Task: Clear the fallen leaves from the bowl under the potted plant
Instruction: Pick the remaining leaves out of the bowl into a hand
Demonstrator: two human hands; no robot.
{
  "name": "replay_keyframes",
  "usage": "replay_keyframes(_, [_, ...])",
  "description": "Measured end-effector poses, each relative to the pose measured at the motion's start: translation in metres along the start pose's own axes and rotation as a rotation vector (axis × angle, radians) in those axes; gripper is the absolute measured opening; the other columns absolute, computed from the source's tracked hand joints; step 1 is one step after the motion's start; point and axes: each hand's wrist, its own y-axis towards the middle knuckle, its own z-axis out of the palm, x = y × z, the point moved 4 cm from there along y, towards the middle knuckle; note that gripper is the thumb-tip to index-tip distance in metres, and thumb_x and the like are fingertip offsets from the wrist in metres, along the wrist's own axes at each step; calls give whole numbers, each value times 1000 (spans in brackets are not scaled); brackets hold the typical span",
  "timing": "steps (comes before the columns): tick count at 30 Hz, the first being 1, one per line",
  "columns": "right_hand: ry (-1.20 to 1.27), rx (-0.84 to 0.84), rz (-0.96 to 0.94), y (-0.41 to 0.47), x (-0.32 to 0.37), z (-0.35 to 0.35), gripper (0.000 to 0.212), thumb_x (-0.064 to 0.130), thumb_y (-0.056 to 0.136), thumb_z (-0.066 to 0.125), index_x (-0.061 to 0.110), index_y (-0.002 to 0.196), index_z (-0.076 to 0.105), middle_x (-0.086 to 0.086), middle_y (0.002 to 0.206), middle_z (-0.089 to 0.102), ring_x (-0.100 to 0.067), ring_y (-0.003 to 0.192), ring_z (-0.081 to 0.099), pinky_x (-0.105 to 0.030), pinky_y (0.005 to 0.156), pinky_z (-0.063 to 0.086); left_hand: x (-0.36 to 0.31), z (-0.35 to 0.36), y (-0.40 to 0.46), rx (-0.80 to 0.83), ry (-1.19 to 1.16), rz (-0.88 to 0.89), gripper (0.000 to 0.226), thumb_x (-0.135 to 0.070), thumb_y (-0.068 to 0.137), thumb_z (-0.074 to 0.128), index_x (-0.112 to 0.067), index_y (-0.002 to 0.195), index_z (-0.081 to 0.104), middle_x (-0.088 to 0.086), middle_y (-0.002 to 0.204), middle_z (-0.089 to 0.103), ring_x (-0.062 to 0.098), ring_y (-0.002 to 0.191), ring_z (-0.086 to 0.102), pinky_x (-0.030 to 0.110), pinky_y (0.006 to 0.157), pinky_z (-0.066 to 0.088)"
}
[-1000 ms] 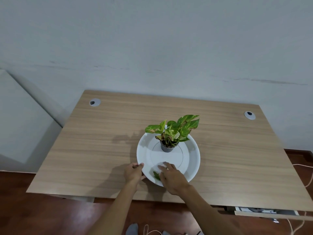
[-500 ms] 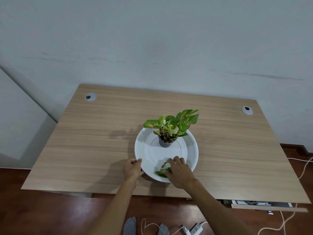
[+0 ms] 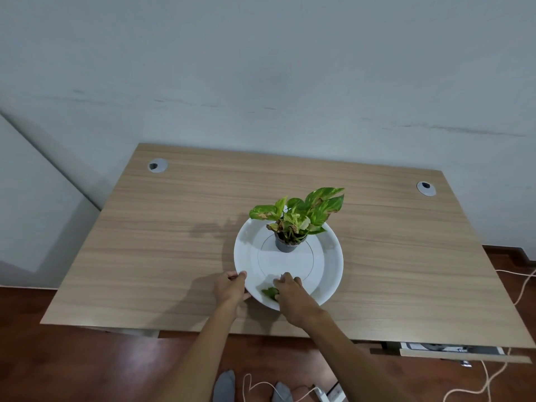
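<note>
A wide white bowl (image 3: 329, 256) sits on the wooden desk with a small potted plant (image 3: 294, 221) in a dark pot standing in its far half. Green fallen leaves (image 3: 270, 292) lie on the near inner slope of the bowl. My left hand (image 3: 229, 287) grips the bowl's near-left rim, thumb over the edge. My right hand (image 3: 291, 293) reaches into the near part of the bowl with its fingers curled over the leaves and touching them; whether the leaves are lifted I cannot tell.
The wooden desk (image 3: 162, 242) stands against a grey wall, with cable grommets at its back left (image 3: 157, 165) and back right (image 3: 425, 188). White cables (image 3: 493, 375) and a power strip lie on the red-brown floor by my feet.
My right hand has shifted slightly left inside the bowl and gathered the leaves closer under its fingers. The left hand has kept its hold on the rim.
</note>
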Motion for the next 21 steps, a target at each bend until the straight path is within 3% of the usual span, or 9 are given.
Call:
replay_keyframes(3, [11,-9,-82,-3,-7,1,20,-2,87,51,8,94,67,-11,103,60,-27,102,50,-35,82,45,0,1,-1,2,-11,5,18,-7,91,63,1,107,59,16,99,66,28,87,65,42,77,59])
replay_keyframes(5, [70,-11,-51,-6,-7,-2,22,1,90,51,9,97,70,-13,105,59,-28,95,58,-38,81,51,0,1,-2,2,-14,4,18,-8,91,63,1,106,59,17,100,66,29,88,65,43,78,59])
replay_keyframes(9, [215,25,46,-1,-8,-14,27,11,92,52,13,109,73,-9,106,65,-27,95,62,-32,81,51,0,2,-3,-19,-21,5,18,-8,91,63,0,107,59,16,99,65,29,87,65,39,72,57])
replay_keyframes(18, [290,88,93,10,-7,-25,29,2,77,56,16,89,79,-6,93,73,-25,83,66,-33,77,58,0,1,2,12,-3,-24,16,-6,90,63,0,104,58,16,96,67,29,84,67,38,68,58])
replay_keyframes(21, [373,45,107,6,-9,-32,25,3,79,60,14,88,80,-3,91,76,-14,78,64,-24,77,56,0,-3,6,64,56,-44,15,-10,90,64,-2,100,59,17,100,70,30,90,70,39,71,60])
